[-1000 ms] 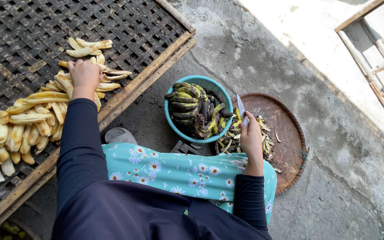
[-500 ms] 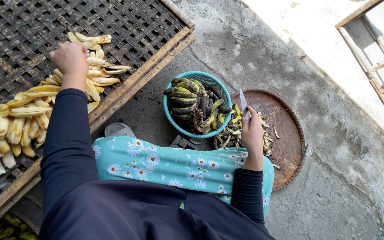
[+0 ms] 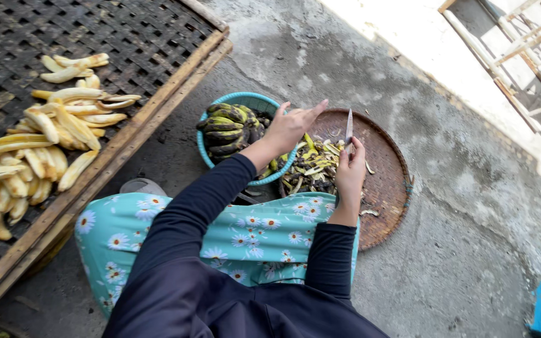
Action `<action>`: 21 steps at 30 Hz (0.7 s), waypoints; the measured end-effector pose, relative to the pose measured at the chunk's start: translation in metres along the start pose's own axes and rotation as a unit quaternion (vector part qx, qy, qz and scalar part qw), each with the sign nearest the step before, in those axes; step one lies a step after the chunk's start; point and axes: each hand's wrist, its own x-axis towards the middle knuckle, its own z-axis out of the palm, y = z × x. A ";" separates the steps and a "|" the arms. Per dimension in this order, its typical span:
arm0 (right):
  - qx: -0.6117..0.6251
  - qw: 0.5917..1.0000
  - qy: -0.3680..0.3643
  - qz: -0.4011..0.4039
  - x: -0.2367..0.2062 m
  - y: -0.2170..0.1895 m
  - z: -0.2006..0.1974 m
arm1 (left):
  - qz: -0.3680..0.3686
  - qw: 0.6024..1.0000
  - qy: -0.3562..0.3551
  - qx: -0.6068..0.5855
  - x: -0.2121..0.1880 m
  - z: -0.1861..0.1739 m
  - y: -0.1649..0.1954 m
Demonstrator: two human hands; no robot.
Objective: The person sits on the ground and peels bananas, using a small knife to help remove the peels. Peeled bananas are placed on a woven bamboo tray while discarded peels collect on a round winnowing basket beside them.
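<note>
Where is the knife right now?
In the head view, the thin-bladed knife stands blade-up in the right hand, right of centre, over the pile of banana peels on the round woven tray.

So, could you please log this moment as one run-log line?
left hand: open, empty, over round teal plastic basket | right hand: gripping knife, blade up | peels on round brown woven tray
</note>
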 end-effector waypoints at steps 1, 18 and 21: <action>0.022 1.000 0.003 0.001 0.001 0.006 -0.001 | 0.013 1.000 0.022 0.011 0.005 0.013 0.007; 0.290 0.877 -0.086 0.373 -0.015 -0.027 0.095 | 0.079 0.969 -0.202 0.116 -0.103 0.003 -0.054; 0.329 0.794 -0.076 0.506 -0.027 -0.037 0.113 | 0.042 0.993 -0.105 0.024 -0.085 -0.014 -0.047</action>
